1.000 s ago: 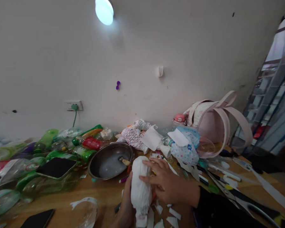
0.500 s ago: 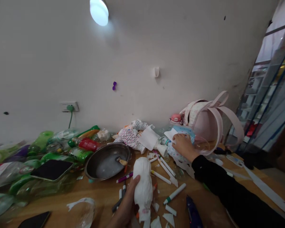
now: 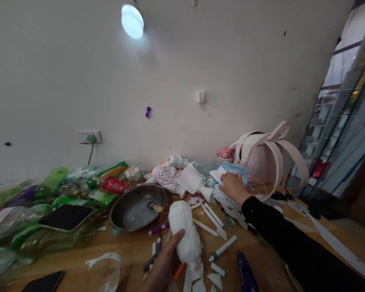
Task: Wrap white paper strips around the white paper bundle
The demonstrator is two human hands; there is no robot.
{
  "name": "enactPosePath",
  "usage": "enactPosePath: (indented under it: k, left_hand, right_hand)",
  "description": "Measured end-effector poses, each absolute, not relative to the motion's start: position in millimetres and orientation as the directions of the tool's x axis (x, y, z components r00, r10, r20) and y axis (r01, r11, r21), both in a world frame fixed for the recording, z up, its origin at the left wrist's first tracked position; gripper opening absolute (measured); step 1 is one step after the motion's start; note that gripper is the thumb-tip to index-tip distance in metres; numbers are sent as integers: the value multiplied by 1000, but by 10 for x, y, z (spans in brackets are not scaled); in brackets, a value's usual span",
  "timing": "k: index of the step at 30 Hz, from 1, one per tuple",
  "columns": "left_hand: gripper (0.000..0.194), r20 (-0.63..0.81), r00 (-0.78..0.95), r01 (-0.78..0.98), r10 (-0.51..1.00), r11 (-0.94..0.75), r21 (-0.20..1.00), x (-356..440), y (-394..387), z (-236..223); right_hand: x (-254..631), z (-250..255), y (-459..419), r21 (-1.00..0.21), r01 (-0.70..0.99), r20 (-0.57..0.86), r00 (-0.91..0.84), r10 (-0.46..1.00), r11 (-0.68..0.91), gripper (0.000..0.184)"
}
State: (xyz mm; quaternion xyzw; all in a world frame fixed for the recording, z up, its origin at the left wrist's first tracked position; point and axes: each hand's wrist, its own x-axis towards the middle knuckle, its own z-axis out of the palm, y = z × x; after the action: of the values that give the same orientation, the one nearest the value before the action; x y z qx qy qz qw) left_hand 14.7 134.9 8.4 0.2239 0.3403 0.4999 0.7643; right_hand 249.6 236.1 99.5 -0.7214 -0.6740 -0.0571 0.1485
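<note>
My left hand (image 3: 162, 263) grips a bottle-shaped object wrapped in white paper (image 3: 184, 233), held tilted just above the wooden table (image 3: 134, 255). My right hand (image 3: 232, 186), in a black sleeve, rests far out on a blue-and-white patterned tissue pack (image 3: 231, 182) topped by a white sheet. Whether its fingers pinch the sheet I cannot tell. Several white marker pens (image 3: 211, 221) lie between the two hands. Torn white paper scraps (image 3: 214, 275) lie below the wrapped object.
A metal bowl (image 3: 136, 207) holding a brush stands left of centre. Green plastic bottles (image 3: 63, 194) and a dark tablet (image 3: 65, 217) crowd the left side. A pink bag (image 3: 264, 156) leans at the back right. A phone (image 3: 44, 282) lies at the front left edge.
My right hand left the wrapped object and reached out to the tissue pack at the back right. My left hand tilted the wrapped object slightly.
</note>
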Motion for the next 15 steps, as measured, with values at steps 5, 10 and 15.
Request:
enactPosePath:
  k: [5, 10, 15]
  left_hand:
    - [60, -291, 288, -629, 912, 410, 660, 142, 1367, 62]
    - [32, -309, 305, -673, 901, 433, 599, 92, 1357, 83]
    - [14, -257, 287, -773, 923, 382, 507, 12, 1349, 142]
  right_hand:
    - [2507, 1099, 2508, -345, 937, 149, 111, 983, -53, 21]
    - [2413, 1069, 2483, -650, 759, 29, -30, 999, 42, 24]
    - [2055, 903, 2171, -794, 604, -128, -268, 955, 63, 18]
